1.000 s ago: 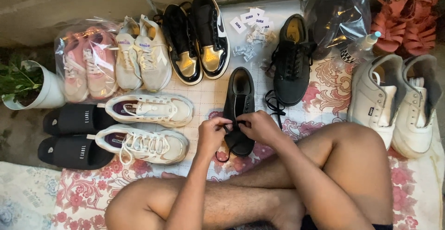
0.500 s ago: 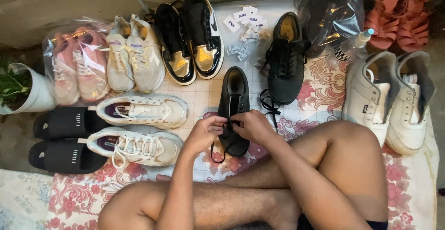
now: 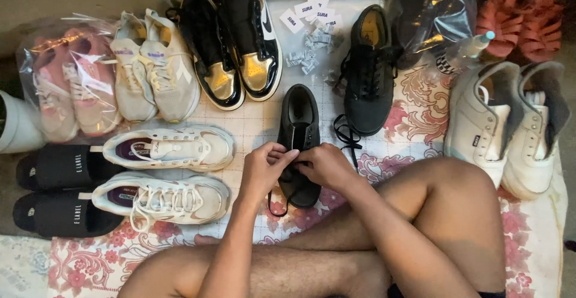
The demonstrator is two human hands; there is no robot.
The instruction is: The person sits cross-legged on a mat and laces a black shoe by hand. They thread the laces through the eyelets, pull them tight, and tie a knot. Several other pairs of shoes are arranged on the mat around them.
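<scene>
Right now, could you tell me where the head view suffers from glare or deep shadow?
Head view: glare on the glossy toes of the black and gold shoes and on the plastic bag over the pink shoes; the black shoe under the left hand and right hand is dark, its laces hard to distinguish; warm, dim light overall.

Warm, dim light falls from above, yellowish, and leaves the cloth (image 3: 264, 130) evenly lit but dull. Glare sits on the gold toes of the glossy black shoes (image 3: 237, 76) and on the plastic bags, pink (image 3: 66, 64) and dark (image 3: 432, 16). The black shoe (image 3: 298, 136) between the hands loses its detail in shadow, as do the slippers (image 3: 60, 193). Corners darken, top left most. The picture is soft and a little grainy; the legs at the bottom look blurred.
</scene>
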